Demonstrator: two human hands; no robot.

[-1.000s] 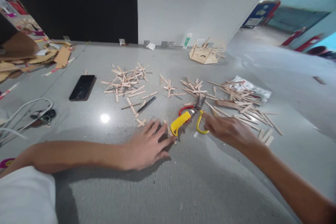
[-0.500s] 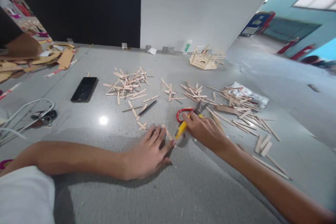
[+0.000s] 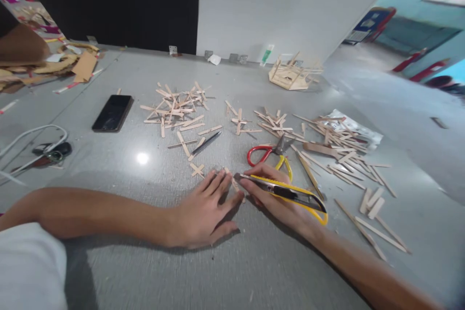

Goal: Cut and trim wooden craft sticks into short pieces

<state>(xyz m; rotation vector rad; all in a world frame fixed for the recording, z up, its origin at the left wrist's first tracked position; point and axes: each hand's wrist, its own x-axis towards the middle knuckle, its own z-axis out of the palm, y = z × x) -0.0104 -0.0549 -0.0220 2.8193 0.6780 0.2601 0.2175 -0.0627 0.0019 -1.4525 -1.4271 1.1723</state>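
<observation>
My left hand (image 3: 205, 210) lies flat on the grey table, its fingers spread and their tips pressing on a small wooden stick (image 3: 235, 184). In my right hand (image 3: 271, 193) is a yellow utility knife (image 3: 290, 193), held like a pen, its front end pointing left close to that stick. Whether the blade touches the wood I cannot tell. Just beyond the right hand lie scissors (image 3: 259, 154) with one red and one yellow handle. A cross of two short sticks (image 3: 197, 170) rests beyond the left fingertips, and a dark pen (image 3: 207, 143) lies farther off.
Piles of wooden sticks spread over the table, one at centre left (image 3: 178, 106) and a larger one at right (image 3: 341, 140). A phone (image 3: 112, 113) and a white cable (image 3: 47, 131) are on the left. A stick-built frame (image 3: 290, 76) stands by the back panel.
The utility knife has turned in my right hand, its front end now pointing left and its body lying back over the hand. My left hand stays on the stick.
</observation>
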